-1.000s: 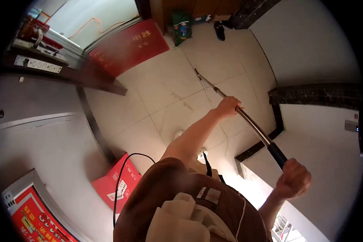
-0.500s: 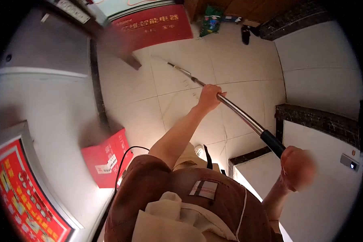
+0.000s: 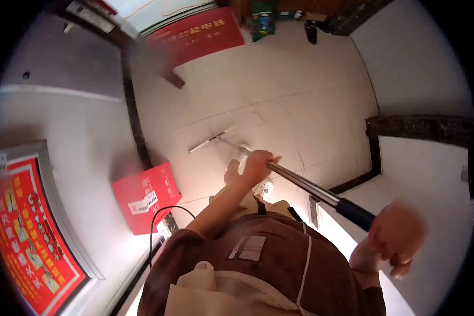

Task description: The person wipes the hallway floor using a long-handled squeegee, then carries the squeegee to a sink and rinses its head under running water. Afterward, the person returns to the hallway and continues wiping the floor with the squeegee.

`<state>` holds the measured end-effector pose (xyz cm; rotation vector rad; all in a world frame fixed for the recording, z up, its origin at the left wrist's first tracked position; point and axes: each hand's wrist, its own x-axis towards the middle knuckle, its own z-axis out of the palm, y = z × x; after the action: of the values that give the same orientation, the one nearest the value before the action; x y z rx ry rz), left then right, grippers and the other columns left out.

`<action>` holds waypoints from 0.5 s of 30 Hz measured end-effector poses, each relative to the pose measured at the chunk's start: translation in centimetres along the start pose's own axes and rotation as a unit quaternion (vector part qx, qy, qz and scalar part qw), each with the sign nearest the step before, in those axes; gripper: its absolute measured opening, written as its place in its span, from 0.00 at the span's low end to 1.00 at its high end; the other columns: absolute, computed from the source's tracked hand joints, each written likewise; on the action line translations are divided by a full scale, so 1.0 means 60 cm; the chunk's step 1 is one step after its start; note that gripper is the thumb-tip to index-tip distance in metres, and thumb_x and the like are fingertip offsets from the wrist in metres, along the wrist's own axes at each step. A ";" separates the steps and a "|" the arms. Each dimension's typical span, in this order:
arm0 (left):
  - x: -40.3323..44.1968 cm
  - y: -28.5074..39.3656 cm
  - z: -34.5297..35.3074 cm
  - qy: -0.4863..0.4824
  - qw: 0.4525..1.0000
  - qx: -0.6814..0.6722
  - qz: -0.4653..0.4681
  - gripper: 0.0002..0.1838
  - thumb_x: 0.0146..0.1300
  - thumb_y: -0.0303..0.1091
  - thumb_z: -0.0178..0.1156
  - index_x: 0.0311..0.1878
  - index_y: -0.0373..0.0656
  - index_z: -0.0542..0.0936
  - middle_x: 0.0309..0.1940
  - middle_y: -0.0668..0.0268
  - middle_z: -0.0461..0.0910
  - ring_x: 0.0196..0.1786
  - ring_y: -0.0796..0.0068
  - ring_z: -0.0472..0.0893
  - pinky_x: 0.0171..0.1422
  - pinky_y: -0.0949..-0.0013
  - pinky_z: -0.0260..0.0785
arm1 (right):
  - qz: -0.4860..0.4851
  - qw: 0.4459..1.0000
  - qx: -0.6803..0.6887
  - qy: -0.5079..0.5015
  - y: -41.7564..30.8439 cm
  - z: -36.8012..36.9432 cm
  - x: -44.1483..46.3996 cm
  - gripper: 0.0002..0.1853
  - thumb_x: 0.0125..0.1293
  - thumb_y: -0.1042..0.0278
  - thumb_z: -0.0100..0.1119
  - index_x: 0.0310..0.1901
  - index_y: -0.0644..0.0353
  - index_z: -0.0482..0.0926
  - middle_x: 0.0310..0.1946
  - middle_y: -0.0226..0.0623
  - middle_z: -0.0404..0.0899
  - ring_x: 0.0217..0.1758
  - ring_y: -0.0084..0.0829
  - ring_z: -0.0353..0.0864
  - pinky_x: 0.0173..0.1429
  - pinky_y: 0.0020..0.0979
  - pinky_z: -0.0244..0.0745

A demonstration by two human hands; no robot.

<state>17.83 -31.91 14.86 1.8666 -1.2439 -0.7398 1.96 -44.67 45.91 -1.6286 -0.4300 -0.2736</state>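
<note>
My left hand (image 3: 258, 165) is closed around the middle of a metal pole, part of a long-handled floor squeegee (image 3: 303, 182). Its black grip (image 3: 354, 213) ends in my right hand (image 3: 397, 230), which is wrapped over the top and partly blurred. At the far end a thin straight bar head (image 3: 213, 139) lies on the tiled floor (image 3: 289, 100), close to my feet. One white shoe with holes (image 3: 265, 188) shows below the pole; the other is partly hidden behind my left hand.
A red box (image 3: 145, 197) stands by the left wall, near a framed red poster (image 3: 34, 231). Ahead lies a red doormat (image 3: 200, 34), with a green bag (image 3: 263, 23) and dark shoes (image 3: 311, 32) beyond. A dark-edged wall corner (image 3: 374, 150) juts in at right.
The squeegee's bar head has been drawn back across the floor towards my feet. My left hand has come lower and closer to my body; my right hand has shifted slightly down and right.
</note>
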 end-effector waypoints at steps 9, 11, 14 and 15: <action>0.144 -0.119 -0.011 0.285 0.951 -0.112 0.037 0.08 0.48 0.21 0.58 0.21 0.40 0.68 0.22 0.65 0.69 0.28 0.73 0.67 0.34 0.74 0.61 | -0.054 0.956 -0.029 0.288 0.140 0.069 0.054 0.20 0.55 0.63 0.46 0.09 0.54 0.56 0.07 0.28 0.55 0.09 0.31 0.57 0.14 0.32 0.53; 0.172 -0.123 0.009 0.245 0.959 -0.122 0.069 0.09 0.49 0.24 0.59 0.22 0.40 0.68 0.22 0.66 0.70 0.28 0.72 0.67 0.34 0.74 0.61 | -0.072 0.943 -0.047 0.320 0.133 0.053 0.055 0.21 0.56 0.62 0.44 0.08 0.54 0.55 0.05 0.27 0.53 0.07 0.29 0.55 0.12 0.30 0.50; 0.208 -0.078 0.053 0.220 0.958 -0.140 0.120 0.09 0.47 0.22 0.60 0.22 0.40 0.68 0.22 0.64 0.69 0.29 0.71 0.67 0.33 0.73 0.61 | -0.015 0.874 -0.080 0.478 0.100 0.056 0.054 0.27 0.60 0.53 0.44 0.05 0.53 0.54 0.02 0.26 0.54 0.03 0.24 0.53 0.10 0.26 0.52; 0.219 -0.080 0.075 0.194 0.959 -0.167 0.120 0.10 0.47 0.22 0.61 0.22 0.40 0.68 0.22 0.64 0.69 0.30 0.71 0.67 0.33 0.73 0.61 | 0.000 0.860 -0.101 0.501 0.094 0.056 0.052 0.28 0.60 0.52 0.44 0.05 0.52 0.54 0.02 0.25 0.54 0.03 0.23 0.53 0.10 0.25 0.53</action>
<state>21.31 -44.24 7.69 1.4641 -0.9981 -0.3957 6.98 -41.34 41.79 -1.4534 0.4143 -1.1257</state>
